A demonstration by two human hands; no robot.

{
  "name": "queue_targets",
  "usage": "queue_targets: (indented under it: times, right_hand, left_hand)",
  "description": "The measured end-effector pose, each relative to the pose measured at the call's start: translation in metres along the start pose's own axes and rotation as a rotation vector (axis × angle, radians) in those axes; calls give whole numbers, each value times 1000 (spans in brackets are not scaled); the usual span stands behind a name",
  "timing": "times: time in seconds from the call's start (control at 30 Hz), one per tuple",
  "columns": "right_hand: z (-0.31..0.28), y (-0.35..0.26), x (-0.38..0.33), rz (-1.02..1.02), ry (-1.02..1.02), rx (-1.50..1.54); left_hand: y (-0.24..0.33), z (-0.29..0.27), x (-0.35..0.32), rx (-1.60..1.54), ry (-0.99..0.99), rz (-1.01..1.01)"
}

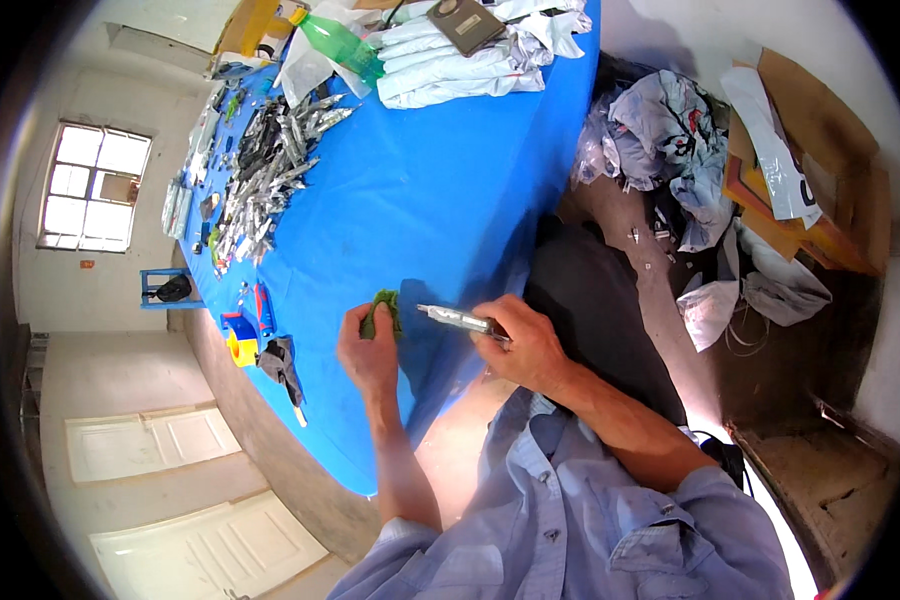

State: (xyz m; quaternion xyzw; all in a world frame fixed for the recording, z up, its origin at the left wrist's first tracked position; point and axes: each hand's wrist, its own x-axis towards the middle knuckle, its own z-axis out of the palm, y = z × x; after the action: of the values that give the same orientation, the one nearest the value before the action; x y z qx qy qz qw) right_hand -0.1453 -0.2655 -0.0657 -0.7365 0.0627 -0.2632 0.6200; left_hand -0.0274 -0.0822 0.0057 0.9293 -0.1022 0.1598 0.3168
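Observation:
Above the near part of the blue-covered table (370, 220), my left hand (368, 352) pinches a small crumpled green piece (383, 312), perhaps cloth or a scouring pad. To its right, my right hand (520, 343) is closed around a slim silver, pen-shaped tool (457, 318). The tool's narrow end points left toward the green piece, with a gap between them. My right palm and fingers hide its rear end.
Many slim silver pieces lie in a pile (265, 180) on the table. Beyond are a green bottle (338, 47), white plastic packs (450, 70) and a dark box (466, 24). A dark cloth (280, 365) and yellow tape roll (241, 349) lie left. Bags (660, 130) and a carton (850, 200) stand right.

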Motion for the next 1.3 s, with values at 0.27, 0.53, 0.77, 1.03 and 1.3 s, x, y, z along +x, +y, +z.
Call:
queue_targets:
  times: [0.27, 0.53, 0.77, 1.03, 1.3]
  right_hand:
    - [1, -4, 7, 243, 21, 261]
    - [-11, -35, 54, 533, 36, 440]
    - [0, -32, 112, 366, 13, 107]
    - [36, -14, 139, 260, -131, -188]
    - [30, -11, 138, 351, -241, -157]
  left_hand:
    - [-43, 3, 32, -157, 73, -123]
    - [-51, 30, 82, -179, 94, 66]
    - [-63, 46, 110, -239, 109, 137]
    - [-65, 41, 113, -358, 56, -41]
    - [-70, 46, 116, -395, 51, -59]
